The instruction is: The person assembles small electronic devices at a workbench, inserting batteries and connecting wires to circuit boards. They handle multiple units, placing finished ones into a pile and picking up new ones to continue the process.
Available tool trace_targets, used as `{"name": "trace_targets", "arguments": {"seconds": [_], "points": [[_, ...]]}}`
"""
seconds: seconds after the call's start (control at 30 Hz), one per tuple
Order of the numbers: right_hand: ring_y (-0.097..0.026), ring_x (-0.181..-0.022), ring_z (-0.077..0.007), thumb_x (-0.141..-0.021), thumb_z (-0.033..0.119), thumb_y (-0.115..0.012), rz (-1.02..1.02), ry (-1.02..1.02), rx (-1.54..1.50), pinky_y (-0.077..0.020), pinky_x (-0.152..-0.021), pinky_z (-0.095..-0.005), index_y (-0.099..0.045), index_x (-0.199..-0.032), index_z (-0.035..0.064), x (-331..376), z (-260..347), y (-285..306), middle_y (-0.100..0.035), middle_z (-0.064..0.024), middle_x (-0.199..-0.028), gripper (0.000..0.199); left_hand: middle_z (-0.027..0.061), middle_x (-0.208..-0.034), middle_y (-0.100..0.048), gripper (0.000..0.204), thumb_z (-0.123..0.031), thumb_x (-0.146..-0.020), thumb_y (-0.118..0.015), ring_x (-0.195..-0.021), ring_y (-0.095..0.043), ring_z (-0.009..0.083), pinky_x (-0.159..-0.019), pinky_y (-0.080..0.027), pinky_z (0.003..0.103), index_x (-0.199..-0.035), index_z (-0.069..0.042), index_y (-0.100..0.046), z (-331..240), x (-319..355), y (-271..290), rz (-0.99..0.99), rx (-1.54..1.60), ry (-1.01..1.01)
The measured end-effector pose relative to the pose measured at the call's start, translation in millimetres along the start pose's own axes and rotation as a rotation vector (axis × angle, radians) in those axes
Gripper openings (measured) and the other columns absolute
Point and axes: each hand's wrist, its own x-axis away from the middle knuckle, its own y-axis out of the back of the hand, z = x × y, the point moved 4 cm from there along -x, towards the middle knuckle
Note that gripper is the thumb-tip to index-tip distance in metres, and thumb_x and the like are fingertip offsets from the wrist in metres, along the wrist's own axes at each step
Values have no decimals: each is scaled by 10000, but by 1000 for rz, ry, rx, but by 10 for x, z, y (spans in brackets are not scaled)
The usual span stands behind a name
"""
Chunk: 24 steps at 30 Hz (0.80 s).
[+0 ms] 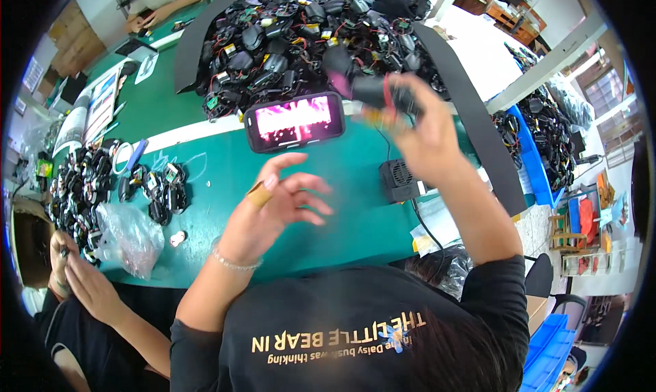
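Observation:
My right hand [422,129] is raised over the green table [225,173] and is closed around a black electronic part [372,90] with a red wire; the part is blurred. My left hand [283,201] hovers lower, empty, fingers spread, with a tan bandage on one finger and a bead bracelet on the wrist. A phone [295,121] with a bright pink screen stands propped just beyond my left hand. Behind it, a large heap of black parts with coloured wires [301,37] lies on a black sheet [188,44].
A small black box with a grille [400,180] and its cable sit under my right forearm. At the left are smaller part piles [82,180], a clear plastic bag [130,236] and a co-worker's hands [75,269]. Blue bins of parts [540,146] stand right.

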Motion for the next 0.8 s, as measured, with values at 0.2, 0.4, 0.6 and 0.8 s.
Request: {"name": "trace_targets", "arguments": {"seconds": [0.2,0.4,0.6,0.8], "points": [[-599,-887,-257,-633,104,-719,208,472,251,-452,-680,-369,-614,-970,155,613,492,-607,-568,-36,-960,357,162,-1190,-574,683,-615,-908,-449,-1015,-612,300,-864,-514,440,-1328,-77,-436,225,64,-106,-120,349,76],[-532,-1054,-288,-658,93,-694,431,396,347,-403,-831,-409,-584,-988,124,934,535,-1053,-516,-100,-1102,349,109,-1057,-641,452,-463,-958,-494,-968,-626,209,-853,-515,374,-1172,-71,-568,649,302,163,-137,665,93],[-546,-1018,-293,-696,150,-705,583,362,73,-398,-839,-406,-575,-1061,81,1000,588,-1284,-552,-100,-1063,394,113,-1034,-650,419,-424,-971,-491,-894,-653,207,-784,-542,358,-1159,-58,-569,924,687,379,-448,539,204],[-560,-874,-176,-863,171,-593,500,-66,-536,-435,-798,-319,-561,-1125,45,397,352,-1680,-592,-62,-962,292,167,-991,-640,415,-394,-977,-484,-867,-666,295,-783,-542,395,-1173,-30,-504,1003,827,469,-161,505,130]]}}
